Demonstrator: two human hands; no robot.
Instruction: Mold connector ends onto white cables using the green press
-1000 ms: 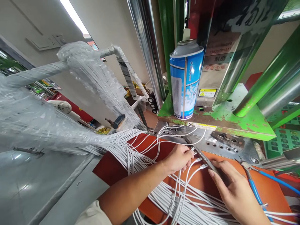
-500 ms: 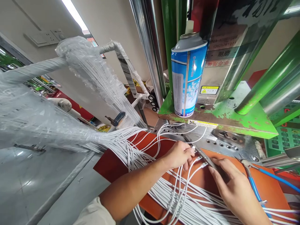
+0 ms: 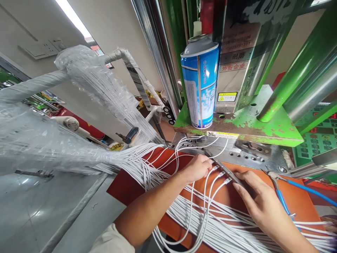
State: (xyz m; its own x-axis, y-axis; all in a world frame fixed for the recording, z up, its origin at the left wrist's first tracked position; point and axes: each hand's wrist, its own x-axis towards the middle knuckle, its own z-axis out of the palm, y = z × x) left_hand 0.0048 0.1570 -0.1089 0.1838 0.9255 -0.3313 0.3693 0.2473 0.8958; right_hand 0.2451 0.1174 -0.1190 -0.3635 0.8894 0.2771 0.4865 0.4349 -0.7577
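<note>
The metal bar (image 3: 223,170) is steadied above the orange table (image 3: 297,192) by the right hand (image 3: 265,207), best gripped by its edges, being probably stiff; a thin, likely flexible white cable (image 3: 193,196) is pinched in the left (image 3: 197,169).

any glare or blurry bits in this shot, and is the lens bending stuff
Head view: the light strip at upper left is blown out, with glare spots on the glossy floor; head view: white cables look soft towards the lower right corner; head view: wide-angle stretching seems strongest near the edges.
</note>
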